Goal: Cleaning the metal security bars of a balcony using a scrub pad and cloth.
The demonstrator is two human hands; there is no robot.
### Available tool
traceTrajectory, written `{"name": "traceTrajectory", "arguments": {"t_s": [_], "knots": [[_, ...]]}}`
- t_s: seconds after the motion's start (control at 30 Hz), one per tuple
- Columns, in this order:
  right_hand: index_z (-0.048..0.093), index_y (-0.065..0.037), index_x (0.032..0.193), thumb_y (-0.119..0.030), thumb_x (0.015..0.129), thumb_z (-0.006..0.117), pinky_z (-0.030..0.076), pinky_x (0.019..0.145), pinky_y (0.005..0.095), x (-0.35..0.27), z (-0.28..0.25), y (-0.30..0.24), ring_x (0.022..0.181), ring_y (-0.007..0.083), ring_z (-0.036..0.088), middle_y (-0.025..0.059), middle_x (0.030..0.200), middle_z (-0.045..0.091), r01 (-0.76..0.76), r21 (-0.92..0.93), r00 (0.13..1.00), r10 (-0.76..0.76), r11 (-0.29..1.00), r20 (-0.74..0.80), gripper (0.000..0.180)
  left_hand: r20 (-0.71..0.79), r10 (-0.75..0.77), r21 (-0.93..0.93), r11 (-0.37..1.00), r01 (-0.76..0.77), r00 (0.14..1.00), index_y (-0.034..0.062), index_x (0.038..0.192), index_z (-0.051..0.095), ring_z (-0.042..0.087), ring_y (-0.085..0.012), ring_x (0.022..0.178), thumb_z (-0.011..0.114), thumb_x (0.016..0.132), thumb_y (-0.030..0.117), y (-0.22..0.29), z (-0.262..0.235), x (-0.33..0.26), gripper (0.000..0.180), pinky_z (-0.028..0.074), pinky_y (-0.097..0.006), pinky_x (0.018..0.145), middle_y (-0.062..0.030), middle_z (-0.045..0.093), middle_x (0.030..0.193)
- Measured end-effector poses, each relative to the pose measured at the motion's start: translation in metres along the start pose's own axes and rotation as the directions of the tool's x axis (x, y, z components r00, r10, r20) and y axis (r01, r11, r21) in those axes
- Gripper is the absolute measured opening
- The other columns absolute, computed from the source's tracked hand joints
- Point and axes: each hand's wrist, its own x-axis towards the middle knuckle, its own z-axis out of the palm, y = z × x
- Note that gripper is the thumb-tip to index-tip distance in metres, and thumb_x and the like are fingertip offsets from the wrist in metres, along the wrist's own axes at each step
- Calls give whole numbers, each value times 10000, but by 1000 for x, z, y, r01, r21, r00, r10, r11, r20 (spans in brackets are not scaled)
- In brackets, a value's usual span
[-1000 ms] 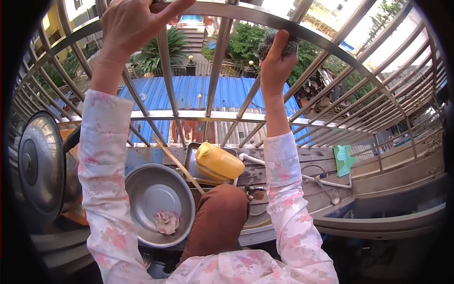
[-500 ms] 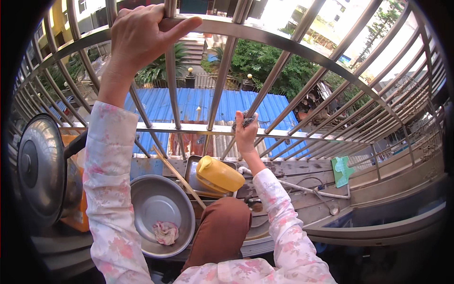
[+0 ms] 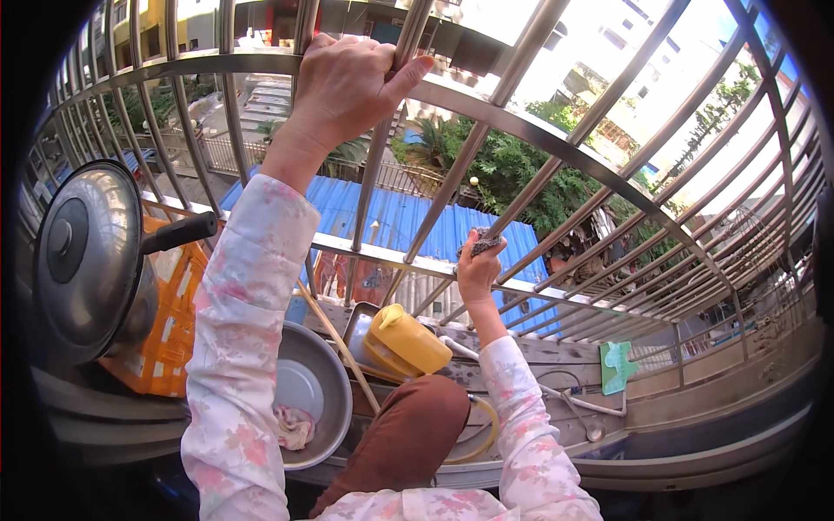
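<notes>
R hand (image 3: pixel 479 271), just right of ctr, pinches grey scrubber (image 3: pixel 484 243) against slanted bar (image 3: pixel 532 187), prob. for firm contact; far side hidden, can't tell. L hand (image 3: pixel 347 94), upper ctr, wrapped over top rail (image 3: pixel 265 63), likely for balance. Basin (image 3: pixel 337 410) w/ rag (image 3: pixel 295 428), lower left, handy.

Metal bars (image 3: pixel 460 98) and cookware (image 3: pixel 91 260) suggest a home balcony (image 3: pixel 569 354).
</notes>
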Motion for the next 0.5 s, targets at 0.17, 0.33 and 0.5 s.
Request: {"name": "traceTrajectory", "arguments": {"t_s": [0.17,0.33,0.5], "knots": [[444,6,1060,-374,935,606,503,622,505,0,-26,1,773,409,628,194,928,579,125,-339,992,-104,933,77,431,43,-3,-25,1000,4,999,110,787,690,610,-233,727,339,1000,563,-4,-2,3,611,383,-401,804,-59,593,677],[479,-18,1091,-293,944,613,510,682,452,36,-82,-95,864,396,609,181,959,553,48,-154,998,-55,987,-43,339,109,-36,-14,999,38,993,97,760,657,605,-243,752,324,1011,535,-3,-6,2,605,370,-411,798,-70,598,712],[562,-49,1138,-102,800,691,494,659,424,109,-57,-144,839,331,573,132,937,536,462,-120,793,-470,879,-388,366,122,1,-25,1000,2,993,103,787,656,605,-252,787,349,1014,477,0,-10,4,534,375,-401,793,-71,606,736]]}}
